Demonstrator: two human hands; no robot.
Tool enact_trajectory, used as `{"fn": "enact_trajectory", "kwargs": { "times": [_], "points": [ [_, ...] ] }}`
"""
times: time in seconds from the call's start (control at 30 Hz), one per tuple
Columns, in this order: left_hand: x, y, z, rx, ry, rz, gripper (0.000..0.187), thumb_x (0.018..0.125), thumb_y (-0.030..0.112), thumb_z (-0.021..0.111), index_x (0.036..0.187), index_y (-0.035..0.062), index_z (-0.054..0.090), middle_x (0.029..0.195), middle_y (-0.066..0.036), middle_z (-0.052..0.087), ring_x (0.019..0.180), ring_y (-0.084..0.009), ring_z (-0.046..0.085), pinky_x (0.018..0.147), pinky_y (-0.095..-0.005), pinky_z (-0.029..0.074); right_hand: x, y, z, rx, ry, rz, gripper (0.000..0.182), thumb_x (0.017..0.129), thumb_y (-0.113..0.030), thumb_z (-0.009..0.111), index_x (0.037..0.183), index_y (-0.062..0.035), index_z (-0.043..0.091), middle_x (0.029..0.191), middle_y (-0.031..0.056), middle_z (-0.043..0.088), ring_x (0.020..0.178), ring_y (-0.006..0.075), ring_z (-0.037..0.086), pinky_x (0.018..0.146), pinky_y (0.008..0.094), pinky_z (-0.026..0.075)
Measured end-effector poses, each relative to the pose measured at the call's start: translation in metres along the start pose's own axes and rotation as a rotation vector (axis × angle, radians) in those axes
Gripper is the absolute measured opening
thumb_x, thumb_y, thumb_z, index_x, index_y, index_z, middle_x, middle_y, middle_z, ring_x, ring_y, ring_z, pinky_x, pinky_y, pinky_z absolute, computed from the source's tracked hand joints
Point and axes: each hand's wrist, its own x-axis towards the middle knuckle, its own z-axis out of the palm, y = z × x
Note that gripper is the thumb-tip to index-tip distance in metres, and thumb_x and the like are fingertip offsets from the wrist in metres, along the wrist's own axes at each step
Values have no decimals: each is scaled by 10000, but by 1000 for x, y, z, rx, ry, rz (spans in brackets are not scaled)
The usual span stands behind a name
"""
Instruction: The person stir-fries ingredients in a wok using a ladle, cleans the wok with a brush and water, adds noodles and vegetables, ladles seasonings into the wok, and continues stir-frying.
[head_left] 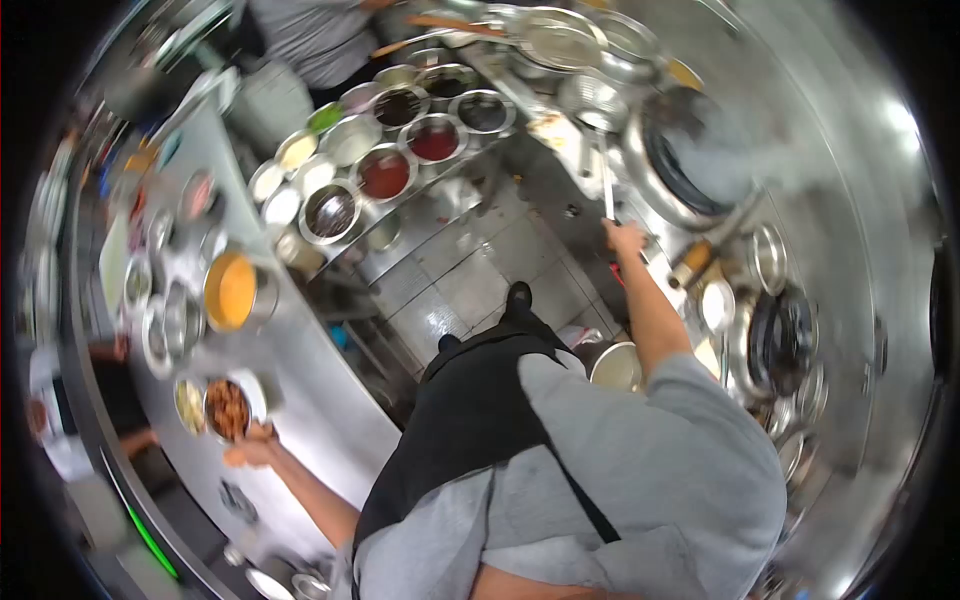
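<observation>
Two hands (pixel 625 238) (ladle (pixel 606 185), bowl (pixel 229 408))

A restaurant kitchen: a steaming wok (pixel 690 160), rows of steel sauce tubs (pixel 385 172), and a long stainless bench (pixel 300 350) crowded with bowls.

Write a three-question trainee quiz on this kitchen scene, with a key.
1. True or false: the right hand holds the ladle by its handle.
2. What is the left hand touching?
A. the bowl of brown food
B. the wok
C. the orange sauce pot
3. Fill in: the round tubs of sauces stand on a ____ counter between the two hands.

Key: 1 true; 2 A; 3 steel
</observation>
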Motion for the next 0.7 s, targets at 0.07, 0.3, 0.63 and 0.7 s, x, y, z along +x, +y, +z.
{"fn": "enact_trajectory", "kwargs": {
  "times": [0.07,0.3,0.63,0.7],
  "points": [
    [-21,10,6,152,-74,46,363,800,180,727,960,-84,537,743,-202,632,462,-301,555,332,-420,401,30,18,33,443,-269,69,635,748,-457,814,1097,31,605,956,212,664,937,326,663,825,474,519],
    [-201,-31,132,175,-609,-126,289,818,158,700,1034,1,590,917,-84,640,716,-245,669,582,-398,562,33,-23,-11,1142,-683,-65,148,866,-81,648,934,-63,517,599,-4,491,411,113,440,377,292,350],
    [-564,-131,173,439,-1231,-667,372,873,168,637,1205,29,543,1059,-65,665,922,-215,669,786,-361,554,-26,60,-165,1949,-691,-107,215,909,-80,589,1115,-53,530,646,26,526,461,130,505,474,282,452],
    [-597,-136,174,524,-1308,-706,358,882,161,633,1199,21,543,1056,-65,666,926,-208,668,793,-355,552,-15,87,-194,1759,-541,-97,278,917,-79,583,1183,-43,512,654,26,521,443,131,498,465,273,459]
  ]
}}
